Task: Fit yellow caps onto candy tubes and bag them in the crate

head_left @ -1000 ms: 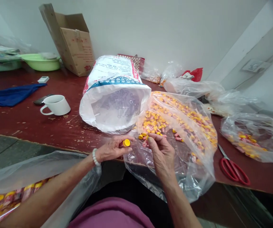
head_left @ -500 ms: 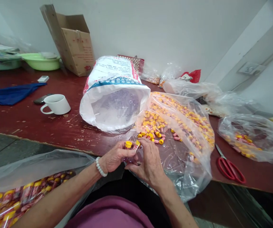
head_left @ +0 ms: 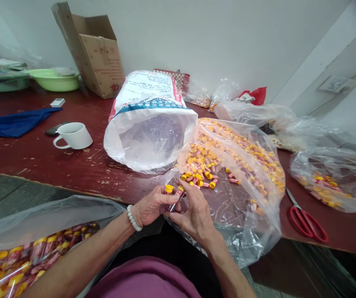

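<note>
Holding one yellow-capped tube beside a second tube at the counter's near edge

The left hand has its grip curled firmly around the first tube, cap up and nearly upright. The right hand sits just to its right, thumb and finger bent in on the second tube, which leans with its yellow end up toward 1 o'clock and its clear end down by the left thumb. How much of that tube's weight each hand takes, I cannot tell. A pale bead bracelet rings the left wrist.

Reading the clock from the two hands, a pile of loose tubes lies between 1 and 2 o'clock inside a large clear bag spread on the counter. Between 11 and 12 stands a printed white sack, on its side, mouth toward the person; the clear pieces inside are too blurred to make out. A white mug is at 10, with a blue cloth farther out. A cardboard box stands open at 11. Red-handled scissors rest at 3, near a smaller bag with more tubes. Between 8 and 9, below the counter, another bag holds many capped tubes.
</note>
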`<action>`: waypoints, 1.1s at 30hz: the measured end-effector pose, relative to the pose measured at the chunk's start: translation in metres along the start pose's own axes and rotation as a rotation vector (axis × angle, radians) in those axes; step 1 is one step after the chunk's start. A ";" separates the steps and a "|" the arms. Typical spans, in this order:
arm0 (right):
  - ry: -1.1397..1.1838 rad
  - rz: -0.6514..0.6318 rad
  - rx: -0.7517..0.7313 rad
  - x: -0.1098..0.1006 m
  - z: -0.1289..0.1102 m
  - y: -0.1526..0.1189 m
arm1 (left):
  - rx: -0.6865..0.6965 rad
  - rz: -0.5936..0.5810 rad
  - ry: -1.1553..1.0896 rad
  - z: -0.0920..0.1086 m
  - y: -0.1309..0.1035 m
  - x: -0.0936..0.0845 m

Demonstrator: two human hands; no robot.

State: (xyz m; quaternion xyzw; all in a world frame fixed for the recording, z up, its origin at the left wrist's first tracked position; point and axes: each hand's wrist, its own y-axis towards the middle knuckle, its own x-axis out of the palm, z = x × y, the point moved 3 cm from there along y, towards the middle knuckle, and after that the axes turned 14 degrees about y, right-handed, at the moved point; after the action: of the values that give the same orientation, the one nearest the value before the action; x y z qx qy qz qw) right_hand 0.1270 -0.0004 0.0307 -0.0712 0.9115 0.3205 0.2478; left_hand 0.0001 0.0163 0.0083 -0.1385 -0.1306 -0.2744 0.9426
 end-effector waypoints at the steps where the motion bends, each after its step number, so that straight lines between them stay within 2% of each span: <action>1: 0.009 0.001 -0.012 0.000 -0.001 0.001 | -0.017 -0.024 -0.039 -0.001 0.000 0.001; 4: 0.067 -0.043 -0.022 0.000 -0.005 0.002 | -0.050 -0.122 -0.139 -0.003 0.000 0.004; 6: 0.152 -0.091 0.026 0.001 -0.005 0.003 | -0.047 -0.163 -0.168 -0.002 0.000 0.006; 9: 0.323 -0.126 0.141 0.003 -0.001 0.002 | -0.022 -0.167 -0.149 0.001 -0.002 0.007; 14: 0.484 -0.098 0.244 0.006 0.001 -0.002 | -0.004 -0.140 -0.082 0.008 -0.007 0.008; 21: 0.507 -0.101 0.258 0.007 -0.002 -0.003 | 0.011 -0.105 -0.070 0.008 -0.012 0.006; 26: 0.385 -0.105 0.161 0.006 -0.003 -0.001 | -0.016 -0.093 -0.143 0.000 -0.011 0.011; 28: 0.285 -0.132 0.091 0.003 -0.004 0.002 | -0.016 -0.056 -0.136 -0.001 -0.008 0.012; 30: 0.223 -0.163 0.048 -0.004 0.000 0.006 | -0.002 0.017 -0.057 0.003 -0.003 0.005; 32: 0.163 -0.117 0.084 -0.019 0.017 0.009 | 0.053 0.169 0.161 0.016 0.004 -0.016; 33: 0.114 -0.052 0.124 -0.029 0.030 0.009 | 0.087 0.301 0.361 0.027 0.008 -0.032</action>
State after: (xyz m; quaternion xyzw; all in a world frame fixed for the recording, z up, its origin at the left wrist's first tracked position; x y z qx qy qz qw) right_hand 0.1623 0.0248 0.0300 -0.0976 0.9399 0.2525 0.2079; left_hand -0.0265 0.0470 0.0213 -0.0642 0.0504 -0.1452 0.9860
